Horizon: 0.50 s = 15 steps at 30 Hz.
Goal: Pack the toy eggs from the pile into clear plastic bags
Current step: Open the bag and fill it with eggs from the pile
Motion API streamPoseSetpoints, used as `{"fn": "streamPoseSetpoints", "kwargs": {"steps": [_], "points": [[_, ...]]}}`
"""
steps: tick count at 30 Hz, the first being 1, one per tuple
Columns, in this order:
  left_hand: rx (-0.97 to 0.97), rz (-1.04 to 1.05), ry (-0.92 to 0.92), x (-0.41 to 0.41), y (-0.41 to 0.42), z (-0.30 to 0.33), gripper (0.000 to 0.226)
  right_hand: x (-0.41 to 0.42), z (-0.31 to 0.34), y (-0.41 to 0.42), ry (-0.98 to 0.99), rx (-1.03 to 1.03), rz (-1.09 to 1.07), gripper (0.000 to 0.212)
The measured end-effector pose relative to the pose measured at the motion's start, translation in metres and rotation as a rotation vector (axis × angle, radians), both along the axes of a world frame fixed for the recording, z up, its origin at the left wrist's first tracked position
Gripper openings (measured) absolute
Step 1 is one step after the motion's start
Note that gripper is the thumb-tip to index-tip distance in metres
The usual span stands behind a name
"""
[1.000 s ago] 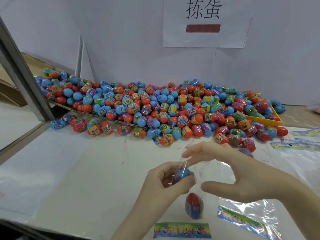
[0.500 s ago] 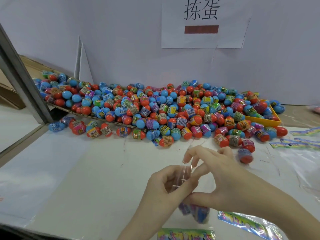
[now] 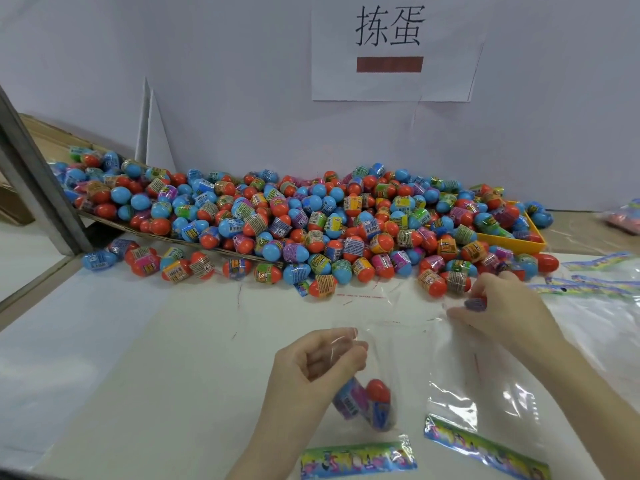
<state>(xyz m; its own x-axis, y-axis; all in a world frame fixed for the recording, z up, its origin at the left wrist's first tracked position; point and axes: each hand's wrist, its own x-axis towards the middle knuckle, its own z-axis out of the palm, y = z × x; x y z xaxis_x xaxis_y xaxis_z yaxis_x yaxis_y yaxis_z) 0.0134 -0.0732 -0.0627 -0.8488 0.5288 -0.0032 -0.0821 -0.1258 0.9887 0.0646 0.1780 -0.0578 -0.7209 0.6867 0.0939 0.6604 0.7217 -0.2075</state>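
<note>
White wall (image 3: 242, 81) with paper sign (image 3: 391, 53) behind white table (image 3: 138, 358).

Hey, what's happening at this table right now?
A person is bagging toy eggs. The left hand pinches the top of a clear plastic bag holding two eggs. The right hand is at the edge of the egg pile, gripping another egg. More empty bags lie nearby.

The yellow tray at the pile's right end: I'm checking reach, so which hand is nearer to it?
Right. The right hand is at the pile's edge just below the yellow tray; the left hand holds the bag farther left, toward the camera.
</note>
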Motion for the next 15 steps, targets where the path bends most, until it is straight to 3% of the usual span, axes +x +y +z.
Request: {"fn": "streamPoseSetpoints", "kwargs": {"steps": [4,11,15], "points": [[0.01,-0.01,-0.019,-0.001,0.001,-0.002,0.035,0.0,-0.003,0.006,0.065,-0.096,0.03,0.024],[0.014,-0.011,-0.039,-0.001,0.002,-0.002,0.039,0.001,0.007,0.015,-0.042,-0.245,-0.006,0.017],[0.011,-0.016,-0.04,-0.001,0.003,-0.002,0.038,0.001,0.006,0.016,0.124,-0.335,-0.017,0.038]]}}
